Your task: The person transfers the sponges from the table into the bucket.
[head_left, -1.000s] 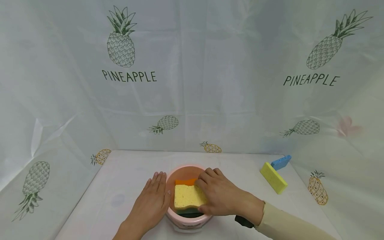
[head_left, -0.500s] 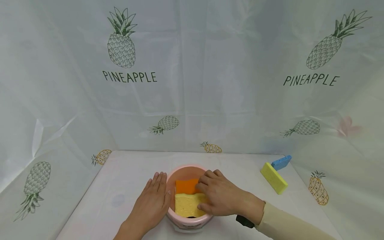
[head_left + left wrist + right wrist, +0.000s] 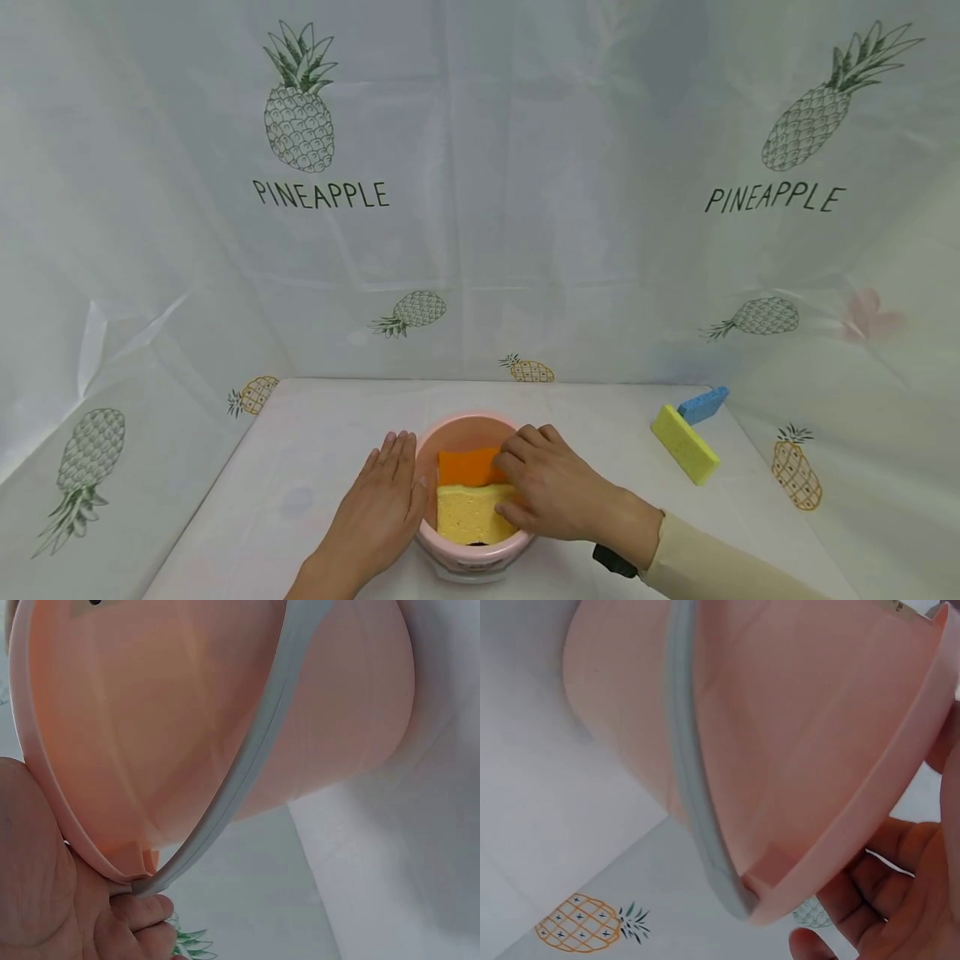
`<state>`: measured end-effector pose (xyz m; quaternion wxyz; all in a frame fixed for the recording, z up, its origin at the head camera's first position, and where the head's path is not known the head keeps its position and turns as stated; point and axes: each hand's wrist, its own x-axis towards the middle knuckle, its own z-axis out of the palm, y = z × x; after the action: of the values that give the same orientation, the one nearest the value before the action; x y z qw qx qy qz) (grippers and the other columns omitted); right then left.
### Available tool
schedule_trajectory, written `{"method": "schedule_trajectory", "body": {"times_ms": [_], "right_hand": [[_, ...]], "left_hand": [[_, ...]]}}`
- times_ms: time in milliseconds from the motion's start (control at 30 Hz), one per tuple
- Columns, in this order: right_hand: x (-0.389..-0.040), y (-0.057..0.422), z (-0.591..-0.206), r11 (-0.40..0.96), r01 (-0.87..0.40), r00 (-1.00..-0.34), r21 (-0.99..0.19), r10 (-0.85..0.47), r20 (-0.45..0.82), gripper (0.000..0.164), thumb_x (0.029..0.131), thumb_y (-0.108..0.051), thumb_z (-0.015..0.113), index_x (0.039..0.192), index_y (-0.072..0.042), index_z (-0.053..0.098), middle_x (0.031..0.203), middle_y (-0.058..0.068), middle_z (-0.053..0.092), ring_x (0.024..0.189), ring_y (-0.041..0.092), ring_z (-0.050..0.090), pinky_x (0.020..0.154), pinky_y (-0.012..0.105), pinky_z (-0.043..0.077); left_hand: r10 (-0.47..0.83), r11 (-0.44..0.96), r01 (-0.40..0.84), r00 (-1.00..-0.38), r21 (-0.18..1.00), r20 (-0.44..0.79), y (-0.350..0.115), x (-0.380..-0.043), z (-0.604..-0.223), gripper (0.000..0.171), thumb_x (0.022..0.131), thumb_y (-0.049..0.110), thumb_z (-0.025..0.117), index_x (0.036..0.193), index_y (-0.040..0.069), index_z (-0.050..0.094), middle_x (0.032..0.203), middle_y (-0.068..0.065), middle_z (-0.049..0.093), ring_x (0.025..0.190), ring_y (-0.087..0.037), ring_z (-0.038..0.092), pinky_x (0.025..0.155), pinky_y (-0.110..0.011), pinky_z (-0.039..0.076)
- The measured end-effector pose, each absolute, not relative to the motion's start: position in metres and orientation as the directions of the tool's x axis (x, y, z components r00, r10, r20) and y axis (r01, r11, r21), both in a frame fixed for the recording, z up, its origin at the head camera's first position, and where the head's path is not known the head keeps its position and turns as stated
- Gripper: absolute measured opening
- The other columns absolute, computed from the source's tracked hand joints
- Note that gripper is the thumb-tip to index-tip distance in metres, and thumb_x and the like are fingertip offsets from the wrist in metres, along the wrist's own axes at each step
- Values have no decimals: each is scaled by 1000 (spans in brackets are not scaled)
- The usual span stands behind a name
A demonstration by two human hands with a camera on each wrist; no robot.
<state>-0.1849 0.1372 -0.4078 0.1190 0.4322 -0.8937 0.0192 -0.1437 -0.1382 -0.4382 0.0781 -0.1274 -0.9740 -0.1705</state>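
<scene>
A pink bucket (image 3: 474,552) stands on the table, its grey handle (image 3: 259,727) hanging down the front. Inside it, a yellow sponge (image 3: 468,515) lies in front of an orange sponge (image 3: 467,468); something dark shows at the yellow one's near edge. My left hand (image 3: 378,496) rests along the left rim, its fingers straight and together. Over the right rim reaches my right hand (image 3: 558,483), fingers loosely bent, with the fingertips by the orange sponge and the thumb over the yellow sponge's right side. The right wrist view shows the bent fingers (image 3: 889,881) beside the rim, not the sponges.
A lime-yellow sponge (image 3: 685,444) stands on edge at the table's (image 3: 322,442) right, with a blue sponge (image 3: 702,406) just behind it. White pineapple-print sheeting (image 3: 540,250) hangs behind the table and along both sides.
The yellow sponge has dropped lower in the bucket and toward me, uncovering more of the orange sponge. My right hand has released it and shifted slightly right. My left hand has stayed put.
</scene>
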Motion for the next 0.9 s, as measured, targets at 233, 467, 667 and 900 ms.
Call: {"method": "schedule_trajectory", "body": {"times_ms": [233, 467, 667, 900], "right_hand": [[-188, 150, -414, 715, -693, -633, 91, -665, 396, 42, 97, -49, 73, 122, -15, 69, 116, -2, 66, 109, 19, 53, 91, 38, 44], [-198, 171, -415, 814, -580, -674, 44, -509, 535, 40, 94, -41, 77, 119, -10, 70, 114, 4, 67, 109, 26, 56, 92, 44, 45], [-212, 205, -426, 870, -492, -684, 39, -414, 601, 47, 89, -38, 81, 119, -4, 69, 114, 12, 67, 106, 33, 55, 87, 49, 45], [-231, 264, -455, 908, -404, -619, 107, -358, 699, 51, 96, -40, 60, 116, 5, 65, 109, 22, 65, 101, 45, 57, 79, 59, 48]], "left_hand": [[222, 900, 281, -953, 333, 204, -139, -143, -440, 60, 113, 32, 44, 159, -6, 39, 168, -21, 37, 159, -39, 28, 129, -58, 26], [221, 901, 278, -954, 333, 201, -139, -144, -441, 60, 113, 31, 44, 160, -6, 38, 168, -22, 36, 160, -39, 27, 129, -58, 25], [212, 898, 267, -959, 349, 189, -138, -144, -440, 60, 113, 30, 43, 160, -5, 38, 168, -21, 36, 160, -38, 27, 129, -58, 25], [207, 897, 263, -960, 355, 190, -138, -144, -440, 60, 113, 32, 44, 159, -6, 39, 168, -21, 37, 159, -39, 29, 129, -58, 25]]}}
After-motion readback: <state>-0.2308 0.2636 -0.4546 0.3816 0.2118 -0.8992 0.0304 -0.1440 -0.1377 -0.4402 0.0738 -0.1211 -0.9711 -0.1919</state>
